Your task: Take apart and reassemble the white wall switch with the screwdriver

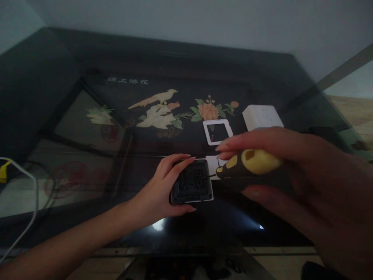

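My left hand is closed around a square wall switch, fingers over its far edge and thumb along the near one. Its dark inner side faces up, with a pale rim around it. In my right hand is a screwdriver with a yellow and black handle. The screwdriver's thin tip points left and meets the right part of the switch; whether it sits in a slot I cannot tell. Partly hidden behind the screwdriver lies a white flat plate. A white square frame rests just beyond, with a small screw inside its opening.
A white box-shaped piece stands beyond my right hand. The glossy dark tabletop carries a bird-and-flower picture and reflects light. At the left edge hangs a white cable with a yellow tag.
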Demonstrator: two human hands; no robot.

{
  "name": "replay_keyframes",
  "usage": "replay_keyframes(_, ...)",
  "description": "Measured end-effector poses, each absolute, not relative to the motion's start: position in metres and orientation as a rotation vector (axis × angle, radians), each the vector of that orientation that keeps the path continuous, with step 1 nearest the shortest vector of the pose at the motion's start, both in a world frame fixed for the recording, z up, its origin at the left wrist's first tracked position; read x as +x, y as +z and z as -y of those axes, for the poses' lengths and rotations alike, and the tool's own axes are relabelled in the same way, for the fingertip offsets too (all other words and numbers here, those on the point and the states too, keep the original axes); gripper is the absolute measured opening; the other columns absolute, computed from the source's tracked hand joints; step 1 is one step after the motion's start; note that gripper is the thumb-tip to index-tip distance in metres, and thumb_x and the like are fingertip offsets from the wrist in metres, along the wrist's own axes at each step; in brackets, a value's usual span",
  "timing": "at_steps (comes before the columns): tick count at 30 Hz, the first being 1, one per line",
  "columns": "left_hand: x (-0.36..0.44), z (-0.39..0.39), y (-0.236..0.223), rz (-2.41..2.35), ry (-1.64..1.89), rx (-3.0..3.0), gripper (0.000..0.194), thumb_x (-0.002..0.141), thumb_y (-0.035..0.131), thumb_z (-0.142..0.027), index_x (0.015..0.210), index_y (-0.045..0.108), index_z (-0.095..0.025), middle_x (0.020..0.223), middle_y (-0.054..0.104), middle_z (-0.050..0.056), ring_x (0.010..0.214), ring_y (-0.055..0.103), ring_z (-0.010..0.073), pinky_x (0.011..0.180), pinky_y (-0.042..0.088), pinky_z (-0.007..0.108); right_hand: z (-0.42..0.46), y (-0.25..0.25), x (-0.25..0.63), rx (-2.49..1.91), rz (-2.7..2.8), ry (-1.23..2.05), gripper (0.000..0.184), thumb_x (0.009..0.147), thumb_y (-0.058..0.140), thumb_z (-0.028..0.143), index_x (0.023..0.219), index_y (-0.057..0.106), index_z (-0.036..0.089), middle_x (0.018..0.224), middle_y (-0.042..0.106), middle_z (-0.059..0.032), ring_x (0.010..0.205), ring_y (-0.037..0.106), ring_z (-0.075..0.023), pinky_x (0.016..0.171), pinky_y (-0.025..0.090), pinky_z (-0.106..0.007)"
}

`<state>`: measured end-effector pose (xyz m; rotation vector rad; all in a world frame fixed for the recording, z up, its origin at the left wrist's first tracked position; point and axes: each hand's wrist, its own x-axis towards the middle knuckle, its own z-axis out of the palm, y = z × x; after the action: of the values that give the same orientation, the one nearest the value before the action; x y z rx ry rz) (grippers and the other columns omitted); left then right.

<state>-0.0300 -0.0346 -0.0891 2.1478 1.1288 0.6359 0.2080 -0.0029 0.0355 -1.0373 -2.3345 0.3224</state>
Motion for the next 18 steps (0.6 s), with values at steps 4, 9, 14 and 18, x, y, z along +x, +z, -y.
replay_keyframes(4,-0.037,0.032,-0.079,-1.081,0.486,2.081,0.107,0.069,0.084,-0.034,0.152,0.015,-0.033,0.153,0.023,0.011,0.144,0.025,0.0347,0.117,0.033,0.054,0.009,0.037,0.212,-1.055,2.419,0.428,0.04,0.097,0.048,0.034,0.136,0.052,0.041,0.117,0.072,0.0056,0.092,0.074,-0.0205,0.08,0.06,-0.03)
replay_keyframes(9,-0.044,0.028,-0.069,-1.037,0.413,2.034,0.106,0.071,0.083,-0.027,0.153,0.015,-0.037,0.157,0.023,0.008,0.147,0.023,0.0331,0.119,0.029,0.054,0.015,0.036,0.213,-1.095,2.307,0.342,0.038,0.096,0.054,0.035,0.131,0.054,0.048,0.108,0.074,0.0099,0.081,0.074,-0.0159,0.077,0.06,-0.026)
replay_keyframes(14,-0.044,0.027,-0.07,-1.064,0.387,1.952,0.099,0.074,0.08,-0.029,0.152,0.018,-0.033,0.156,0.027,0.008,0.145,0.029,0.0296,0.12,0.028,0.053,0.014,0.034,0.213,-1.101,2.321,0.307,0.038,0.095,0.055,0.03,0.13,0.055,0.045,0.107,0.074,0.01,0.075,0.072,-0.0131,0.076,0.058,-0.022)
replay_keyframes(18,-0.042,0.027,-0.074,-1.098,0.446,1.93,0.087,0.08,0.075,-0.027,0.149,0.024,-0.032,0.153,0.032,0.007,0.143,0.033,0.0255,0.12,0.031,0.048,0.014,0.031,0.212,-1.108,2.269,0.294,0.041,0.094,0.059,0.029,0.13,0.053,0.048,0.11,0.072,0.012,0.08,0.072,-0.0123,0.074,0.058,-0.02)
